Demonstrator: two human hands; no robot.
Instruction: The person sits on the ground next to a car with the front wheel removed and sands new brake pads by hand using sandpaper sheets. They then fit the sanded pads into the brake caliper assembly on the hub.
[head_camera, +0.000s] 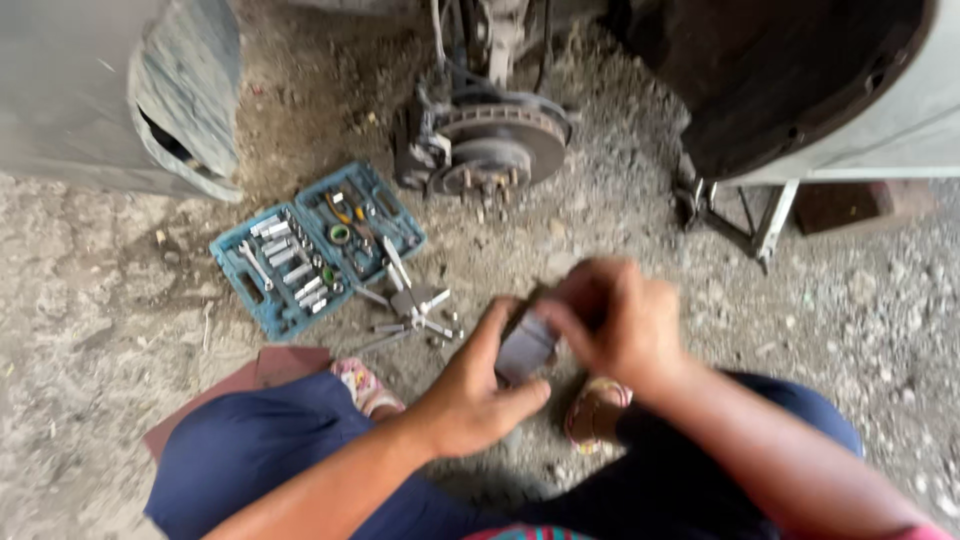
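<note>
At six o'clock, nearest the camera, the person squats in dark blue trousers with sandalled feet on gravel. Just above the knees both hands meet over a small flat grey pad (524, 347), likely a brake pad. The left hand (478, 385) cups it from below, thumb and fingers closed on its lower edge. The right hand (610, 318) comes over from two o'clock, fingers curled together on its top; motion blur hides whether they pinch the pad or something pressed against it.

To do this well, I judge the left hand should keep the pad steady and flat while the right works evenly across the face, holding it clear of the grit below.

At ten o'clock of the hands lie loose wrenches (410, 310) on the ground, with a reddish board (270, 368) beside the left knee. Beyond them an open blue case (232, 258) holds sockets and bits. Farther, at twelve o'clock, a bare disc (500, 140) and hub hang beneath the car. A stand (765, 225) props the body at two o'clock.
</note>
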